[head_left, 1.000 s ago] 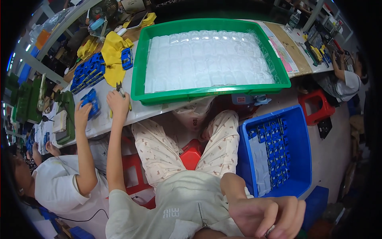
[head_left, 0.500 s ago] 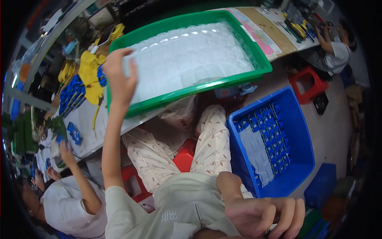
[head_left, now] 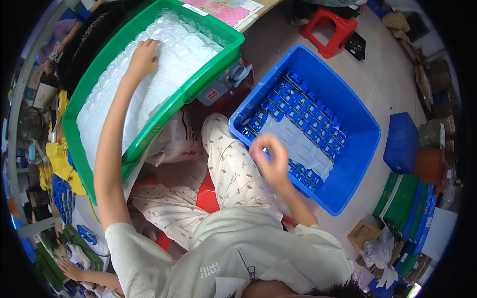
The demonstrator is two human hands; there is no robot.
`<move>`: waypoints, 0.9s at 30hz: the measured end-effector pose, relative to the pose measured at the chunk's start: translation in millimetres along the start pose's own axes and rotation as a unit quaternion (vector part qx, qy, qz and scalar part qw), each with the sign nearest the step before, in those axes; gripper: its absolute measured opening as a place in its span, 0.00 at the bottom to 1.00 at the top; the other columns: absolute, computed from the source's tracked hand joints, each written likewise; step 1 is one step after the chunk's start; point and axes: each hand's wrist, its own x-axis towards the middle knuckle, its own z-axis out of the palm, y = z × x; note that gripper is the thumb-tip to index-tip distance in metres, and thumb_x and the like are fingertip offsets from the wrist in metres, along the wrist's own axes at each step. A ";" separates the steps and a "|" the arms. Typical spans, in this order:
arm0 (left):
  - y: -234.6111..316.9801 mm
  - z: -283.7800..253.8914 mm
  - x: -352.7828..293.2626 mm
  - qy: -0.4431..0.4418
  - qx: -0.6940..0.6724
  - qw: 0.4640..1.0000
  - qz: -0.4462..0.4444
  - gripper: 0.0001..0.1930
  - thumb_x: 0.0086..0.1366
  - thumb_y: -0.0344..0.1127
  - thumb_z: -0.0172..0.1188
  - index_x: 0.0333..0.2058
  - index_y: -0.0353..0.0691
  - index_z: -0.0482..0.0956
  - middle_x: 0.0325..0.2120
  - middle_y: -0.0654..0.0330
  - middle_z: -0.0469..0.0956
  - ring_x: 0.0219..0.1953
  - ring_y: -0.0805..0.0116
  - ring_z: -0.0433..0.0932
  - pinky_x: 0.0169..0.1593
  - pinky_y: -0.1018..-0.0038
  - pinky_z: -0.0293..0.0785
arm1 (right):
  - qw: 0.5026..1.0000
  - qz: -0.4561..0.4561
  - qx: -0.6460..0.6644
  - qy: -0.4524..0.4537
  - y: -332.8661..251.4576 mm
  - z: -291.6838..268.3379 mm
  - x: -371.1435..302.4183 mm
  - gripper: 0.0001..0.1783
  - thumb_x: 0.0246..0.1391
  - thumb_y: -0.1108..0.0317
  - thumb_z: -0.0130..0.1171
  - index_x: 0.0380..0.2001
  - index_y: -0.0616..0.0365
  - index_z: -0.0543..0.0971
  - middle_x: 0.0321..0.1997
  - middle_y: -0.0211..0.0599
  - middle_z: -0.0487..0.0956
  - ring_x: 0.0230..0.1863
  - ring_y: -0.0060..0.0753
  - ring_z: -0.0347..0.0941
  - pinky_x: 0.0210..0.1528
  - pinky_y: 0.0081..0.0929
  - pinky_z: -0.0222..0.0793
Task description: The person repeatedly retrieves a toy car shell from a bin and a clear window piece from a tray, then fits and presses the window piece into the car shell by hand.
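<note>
Reaching with the left hand [head_left: 144, 57] to the clear plastic packs [head_left: 174, 27] in the green tray [head_left: 174, 107], fingertips bent down onto them; impossible to tell there between a grip and a mere touch. Looking thin and glossy, moulded in close rows, with glints along the far side and a whiter, flatter look nearer by. Holding the right hand [head_left: 271, 156] well apart from the left, at the near rim of the blue bin [head_left: 343, 89], with curled fingers; impossible to tell of anything pinched. Showing inside the bin slanting rows of blue pieces [head_left: 315, 119], shiny, dark-barred, partly covered by a creased greyish-white sheet [head_left: 298, 141].
</note>
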 end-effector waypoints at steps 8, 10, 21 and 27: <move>35.3 -40.7 -21.5 0.003 -0.012 0.998 -0.066 0.12 0.48 0.27 0.58 0.32 0.39 0.68 0.32 0.55 0.67 0.36 0.58 0.69 0.35 0.69 0.68 | 0.823 0.244 -0.501 0.110 370.2 -139.9 -4.4 0.24 0.40 0.67 0.54 0.44 0.60 0.67 0.22 0.37 0.72 0.24 0.29 0.71 0.25 0.26 0.67; 48.8 -53.6 -33.1 -0.023 -0.102 0.989 -0.106 0.10 0.50 0.28 0.57 0.31 0.38 0.67 0.34 0.54 0.67 0.36 0.59 0.69 0.36 0.70 0.68 | 0.851 0.319 -0.403 0.109 384.4 -148.8 6.1 0.26 0.40 0.67 0.54 0.47 0.59 0.65 0.23 0.39 0.73 0.24 0.30 0.71 0.24 0.27 0.68; 59.1 -86.4 -88.9 -0.068 -0.127 0.983 -0.115 0.06 0.47 0.26 0.56 0.26 0.36 0.70 0.35 0.55 0.71 0.40 0.59 0.69 0.45 0.68 0.64 | 0.852 0.469 0.077 0.221 349.4 -132.1 26.3 0.31 0.46 0.44 0.52 0.36 0.66 0.67 0.24 0.43 0.72 0.20 0.32 0.72 0.20 0.24 0.72; 57.5 -93.9 -84.0 -0.046 -0.237 0.957 -0.158 0.03 0.48 0.27 0.57 0.23 0.34 0.74 0.25 0.57 0.74 0.31 0.63 0.71 0.36 0.73 0.66 | 0.907 0.333 0.146 0.211 233.1 -141.4 8.6 0.25 0.51 0.47 0.49 0.38 0.61 0.68 0.27 0.39 0.74 0.22 0.30 0.72 0.27 0.27 0.73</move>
